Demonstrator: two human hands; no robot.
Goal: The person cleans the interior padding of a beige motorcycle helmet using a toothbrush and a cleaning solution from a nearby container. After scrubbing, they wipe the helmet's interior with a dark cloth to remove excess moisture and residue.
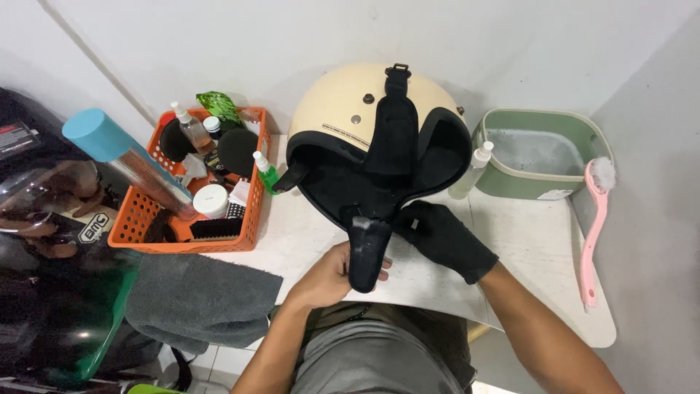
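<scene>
One head camera looks steeply down, close over the white table (539, 248).

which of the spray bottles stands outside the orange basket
The white spray bottle standing on the table between the cream helmet and the green tub. The other spray bottles sit inside the orange basket.

Orange plastic basket (251, 211) holding spray bottles, round pads and a brush, blue-capped aerosol can (124, 157) standing in it, green basin (576, 138) at table rear, pink long-handled brush (594, 226) beside basin, small white spray bottle (472, 169), grey towel (200, 299), dark helmet (51, 241) at far left.
</scene>
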